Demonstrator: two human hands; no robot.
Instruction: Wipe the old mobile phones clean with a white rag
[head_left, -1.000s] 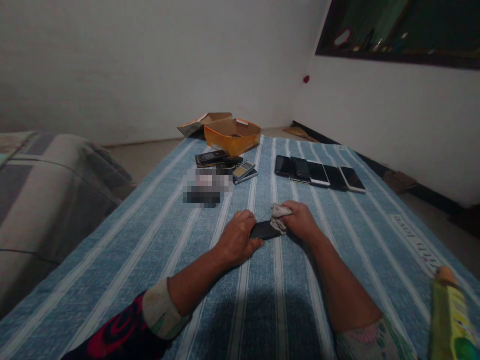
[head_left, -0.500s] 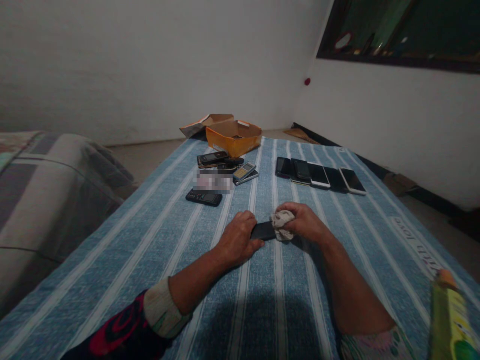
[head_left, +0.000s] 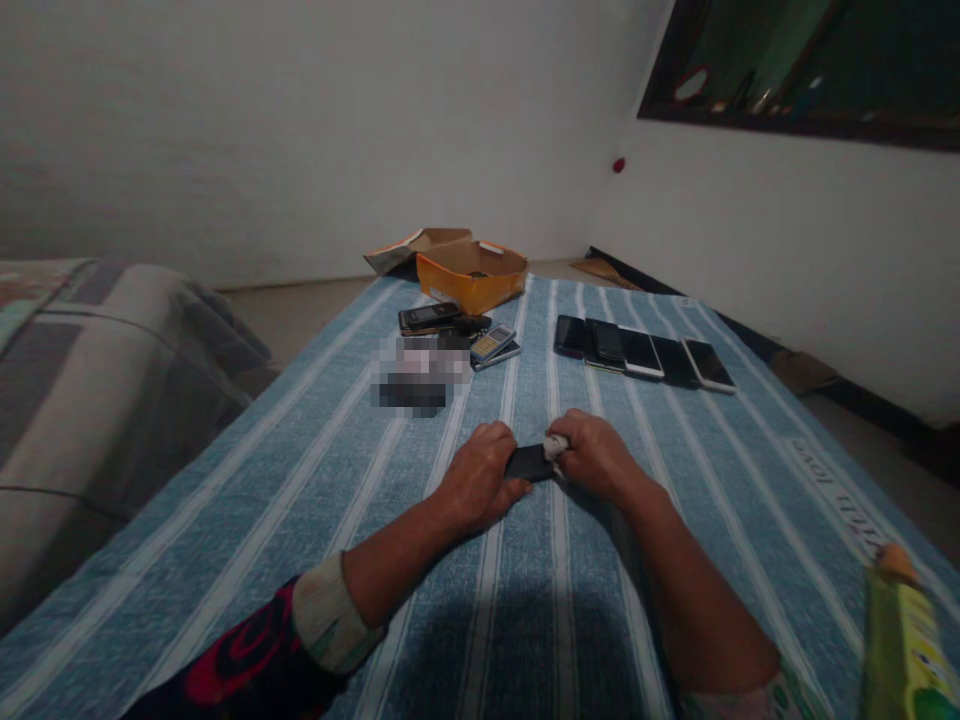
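Observation:
A dark phone [head_left: 528, 463] is held just above the striped blue cloth [head_left: 420, 600], between both hands. My left hand [head_left: 477, 477] is closed around its left end, thumb along the near edge. At the right end, my right hand [head_left: 594, 452] pinches a crumpled whitish rag [head_left: 555, 446] against the phone. The palm and fingers hide most of the rag.
Several phones [head_left: 641, 352] lie in a row at the back right. More old phones [head_left: 493, 343] are piled back left, partly pixelated, before an open orange box [head_left: 472, 280]. A yellow-green bottle [head_left: 904, 640] stands at the near right.
My right hand has turned and closed more over the rag, so less of the rag shows. My left hand keeps its hold on the phone. The view has shifted slightly.

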